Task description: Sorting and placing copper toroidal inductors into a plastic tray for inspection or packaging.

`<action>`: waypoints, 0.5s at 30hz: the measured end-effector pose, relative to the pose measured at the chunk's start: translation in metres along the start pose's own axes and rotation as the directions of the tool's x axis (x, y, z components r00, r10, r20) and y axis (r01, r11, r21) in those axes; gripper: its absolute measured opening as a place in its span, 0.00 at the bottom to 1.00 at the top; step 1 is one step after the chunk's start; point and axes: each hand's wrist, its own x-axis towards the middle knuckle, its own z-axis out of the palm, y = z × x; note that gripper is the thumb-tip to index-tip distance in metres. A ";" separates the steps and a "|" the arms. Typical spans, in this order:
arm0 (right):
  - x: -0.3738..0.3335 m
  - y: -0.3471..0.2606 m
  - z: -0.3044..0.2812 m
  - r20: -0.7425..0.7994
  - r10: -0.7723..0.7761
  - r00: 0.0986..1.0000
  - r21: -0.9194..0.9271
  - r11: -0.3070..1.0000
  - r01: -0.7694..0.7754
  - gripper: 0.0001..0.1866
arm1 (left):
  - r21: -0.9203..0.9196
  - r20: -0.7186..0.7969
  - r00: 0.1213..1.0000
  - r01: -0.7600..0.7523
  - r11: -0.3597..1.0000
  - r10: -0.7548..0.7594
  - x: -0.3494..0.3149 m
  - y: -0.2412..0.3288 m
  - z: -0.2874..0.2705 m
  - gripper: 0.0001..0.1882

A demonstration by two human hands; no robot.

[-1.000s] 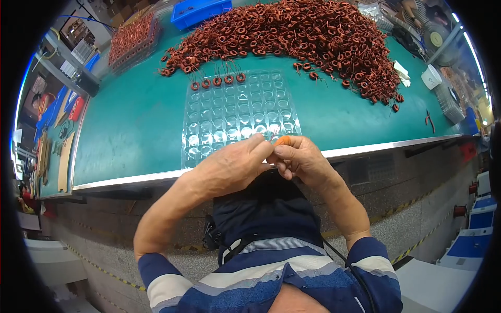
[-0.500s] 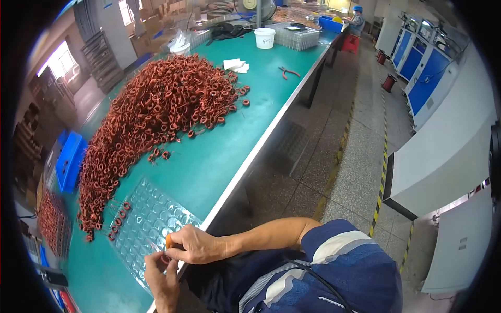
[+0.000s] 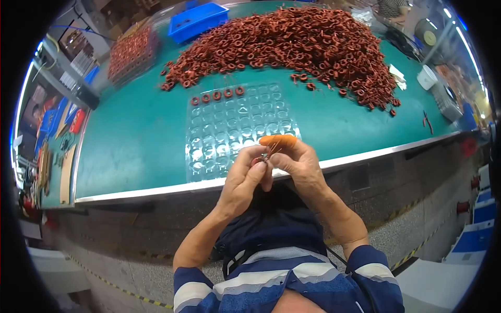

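Note:
A small copper-red toroidal coil [image 3: 257, 161] is pinched between the thumb and fingers of my left hand [image 3: 239, 183], just above the table's front edge. My right hand [image 3: 303, 168], with an orange cover on one finger, closes on the coil's thin wire leads [image 3: 275, 148]. The fingers partly hide the coil. Under and beyond my hands lies a clear plastic tray [image 3: 215, 125] with rows of round pockets. A row of several coils [image 3: 217, 96] fills part of its far side, their leads pointing away from me.
A large heap of coils [image 3: 292, 41] covers the far part of the green table [image 3: 130, 141]. Behind it stand a blue bin [image 3: 198, 25] and filled trays [image 3: 131, 55] at left. Red-handled pliers [image 3: 428, 123], white paper [image 3: 397, 76] and a white tub [image 3: 427, 78] are at right.
My view has swung left to face the table squarely. Both hands stay together at the coil, and its leads now show between my right fingers. The row in the tray looks the same.

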 end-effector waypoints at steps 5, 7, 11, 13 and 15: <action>0.004 0.014 0.000 -0.047 0.031 0.998 -0.054 0.998 -0.034 0.13 | -0.194 -0.127 0.990 0.030 0.980 -0.056 -0.003 -0.013 0.002 0.11; 0.005 0.021 -0.005 -0.040 0.044 0.998 -0.094 0.994 -0.048 0.14 | -0.218 -0.185 0.982 0.008 0.976 -0.050 -0.003 -0.017 0.003 0.12; 0.010 0.014 -0.007 0.037 0.177 0.984 0.087 0.980 -0.179 0.19 | -0.281 -0.142 0.985 0.053 0.958 -0.096 -0.007 -0.014 -0.004 0.12; 0.009 0.008 -0.004 0.021 0.193 0.981 0.034 0.981 -0.193 0.18 | -0.318 -0.107 0.987 0.077 0.945 -0.116 -0.009 -0.009 -0.008 0.12; 0.011 0.006 -0.010 0.025 0.201 0.979 -0.050 0.979 -0.199 0.16 | -0.381 -0.026 0.979 0.179 0.907 -0.204 -0.011 -0.003 -0.013 0.11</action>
